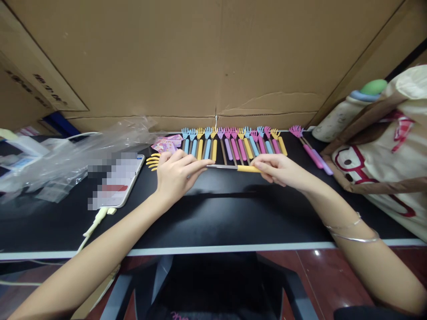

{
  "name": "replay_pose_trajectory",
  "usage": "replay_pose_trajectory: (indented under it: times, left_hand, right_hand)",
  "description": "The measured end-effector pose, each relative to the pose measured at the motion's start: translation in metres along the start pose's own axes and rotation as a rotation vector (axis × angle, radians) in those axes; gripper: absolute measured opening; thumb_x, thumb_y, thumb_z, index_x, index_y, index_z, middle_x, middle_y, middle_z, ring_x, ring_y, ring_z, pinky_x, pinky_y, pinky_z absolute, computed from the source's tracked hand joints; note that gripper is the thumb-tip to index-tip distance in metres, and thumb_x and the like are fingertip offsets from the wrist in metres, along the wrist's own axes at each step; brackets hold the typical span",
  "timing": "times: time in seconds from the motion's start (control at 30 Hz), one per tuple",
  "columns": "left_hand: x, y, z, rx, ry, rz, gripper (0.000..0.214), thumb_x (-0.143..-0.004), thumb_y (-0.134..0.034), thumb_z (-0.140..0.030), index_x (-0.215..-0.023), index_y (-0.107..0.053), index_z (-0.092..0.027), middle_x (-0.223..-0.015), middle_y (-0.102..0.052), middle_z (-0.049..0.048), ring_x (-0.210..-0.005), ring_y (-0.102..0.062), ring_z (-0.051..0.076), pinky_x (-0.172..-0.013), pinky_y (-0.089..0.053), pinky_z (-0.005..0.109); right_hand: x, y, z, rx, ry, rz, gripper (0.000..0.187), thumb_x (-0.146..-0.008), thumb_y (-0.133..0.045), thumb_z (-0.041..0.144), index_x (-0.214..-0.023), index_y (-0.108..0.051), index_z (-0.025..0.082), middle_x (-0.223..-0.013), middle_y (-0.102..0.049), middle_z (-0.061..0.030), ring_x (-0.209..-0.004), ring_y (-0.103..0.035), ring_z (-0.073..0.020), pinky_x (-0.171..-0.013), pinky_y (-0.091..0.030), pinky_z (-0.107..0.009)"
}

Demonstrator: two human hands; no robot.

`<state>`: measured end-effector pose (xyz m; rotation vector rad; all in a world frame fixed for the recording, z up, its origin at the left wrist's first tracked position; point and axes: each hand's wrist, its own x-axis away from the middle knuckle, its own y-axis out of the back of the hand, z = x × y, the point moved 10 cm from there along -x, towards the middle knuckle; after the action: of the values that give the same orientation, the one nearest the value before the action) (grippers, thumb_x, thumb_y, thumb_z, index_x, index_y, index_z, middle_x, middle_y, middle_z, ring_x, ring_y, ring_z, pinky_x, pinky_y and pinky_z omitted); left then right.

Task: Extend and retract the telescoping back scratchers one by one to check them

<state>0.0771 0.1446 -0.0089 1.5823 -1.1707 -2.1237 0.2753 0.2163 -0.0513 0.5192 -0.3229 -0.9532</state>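
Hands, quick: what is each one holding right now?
Left hand: closed on the yellow back scratcher, near its claw end.
Right hand: closed on the same scratcher, at the handle end.

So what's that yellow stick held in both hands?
It is a small back scratcher: a yellow hand-shaped head at the left end, a thin shiny metal shaft, a yellow handle at the right. It lies level over the black table. The left hand holds the shaft, the right hand the handle.

Yellow-handled scratcher point(233, 167), silver shaft; row of scratchers point(233, 144) blue, yellow, pink, purple; black table point(213, 213).
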Motion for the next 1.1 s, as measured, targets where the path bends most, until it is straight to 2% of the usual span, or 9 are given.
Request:
replay_pose_trajectory:
  times: [0.13,0.23,0.4,0.53,0.67,0.77,0.93,1.1]
  left_hand:
    - [-0.001,-0.003,0.002,0.006,0.04,0.018,0.025,-0.096,-0.048,-0.038,-0.111,-0.067,-0.033,-0.079,-0.069,0.0001,-0.076,-0.054,0.018,-0.071,-0.028,0.037]
    - [-0.002,-0.004,0.005,0.021,0.081,0.034,0.025,-0.097,-0.046,-0.038,-0.109,-0.067,-0.033,-0.079,-0.069,-0.0005,-0.078,-0.055,0.019,-0.072,-0.028,0.037]
    - [-0.002,-0.013,0.012,0.05,0.125,0.089,0.024,-0.097,-0.045,-0.037,-0.108,-0.066,-0.032,-0.082,-0.069,-0.001,-0.08,-0.056,0.019,-0.073,-0.027,0.037]
    - [-0.002,-0.012,0.019,0.024,0.152,0.057,0.025,-0.097,-0.044,-0.038,-0.109,-0.065,-0.03,-0.083,-0.069,-0.0006,-0.08,-0.055,0.02,-0.074,-0.027,0.037]
    - [-0.002,-0.012,0.019,0.039,0.147,0.061,0.026,-0.098,-0.042,-0.037,-0.107,-0.065,-0.028,-0.083,-0.069,0.0009,-0.079,-0.055,0.02,-0.074,-0.028,0.037]
    - [-0.002,-0.012,0.019,0.051,0.136,0.065,0.028,-0.098,-0.041,-0.038,-0.107,-0.066,-0.028,-0.079,-0.069,0.0007,-0.077,-0.054,0.019,-0.071,-0.028,0.035]
    - [-0.002,-0.011,0.022,0.065,0.124,0.043,0.03,-0.097,-0.044,-0.041,-0.106,-0.069,-0.027,-0.075,-0.068,0.0012,-0.073,-0.052,0.019,-0.065,-0.028,0.033]
    - [-0.001,-0.01,0.019,0.054,0.087,0.011,0.03,-0.096,-0.046,-0.04,-0.106,-0.071,-0.027,-0.073,-0.067,0.0009,-0.072,-0.051,0.018,-0.063,-0.03,0.032]
  right_hand:
    - [-0.004,0.011,-0.001,-0.102,0.027,-0.148,0.044,-0.084,-0.059,0.058,-0.094,-0.058,0.016,-0.059,-0.061,0.0014,-0.033,-0.036,-0.0048,-0.033,-0.024,-0.021]
    - [-0.004,0.02,-0.002,-0.189,0.054,-0.258,0.038,-0.083,-0.063,0.053,-0.093,-0.059,0.017,-0.062,-0.059,0.002,-0.036,-0.041,-0.0048,-0.037,-0.029,-0.021]
    - [-0.005,0.023,-0.005,-0.307,0.067,-0.288,0.036,-0.078,-0.068,0.044,-0.1,-0.058,0.017,-0.091,-0.065,-0.0039,-0.046,-0.051,-0.0061,-0.044,-0.041,-0.023]
    - [-0.004,0.029,-0.009,-0.345,0.051,-0.341,0.035,-0.077,-0.068,0.037,-0.105,-0.058,0.018,-0.086,-0.063,-0.0021,-0.058,-0.059,-0.0099,-0.053,-0.047,-0.024]
    - [-0.005,0.023,-0.014,-0.346,0.011,-0.307,0.031,-0.083,-0.062,0.037,-0.107,-0.056,0.019,-0.073,-0.06,0.0002,-0.061,-0.063,-0.0123,-0.059,-0.05,-0.025]
    - [-0.007,0.018,-0.013,-0.362,0.015,-0.259,0.034,-0.085,-0.061,0.044,-0.107,-0.055,0.019,-0.078,-0.062,-0.0005,-0.06,-0.064,-0.0126,-0.06,-0.053,-0.027]
    - [-0.005,0.018,-0.005,-0.358,0.063,-0.217,0.042,-0.083,-0.064,0.055,-0.101,-0.055,0.018,-0.077,-0.063,-0.0004,-0.052,-0.063,-0.011,-0.05,-0.05,-0.023]
    - [-0.005,0.015,-0.002,-0.367,0.065,-0.15,0.039,-0.086,-0.062,0.052,-0.1,-0.056,0.016,-0.066,-0.062,0.0012,-0.045,-0.061,-0.0118,-0.046,-0.049,-0.022]
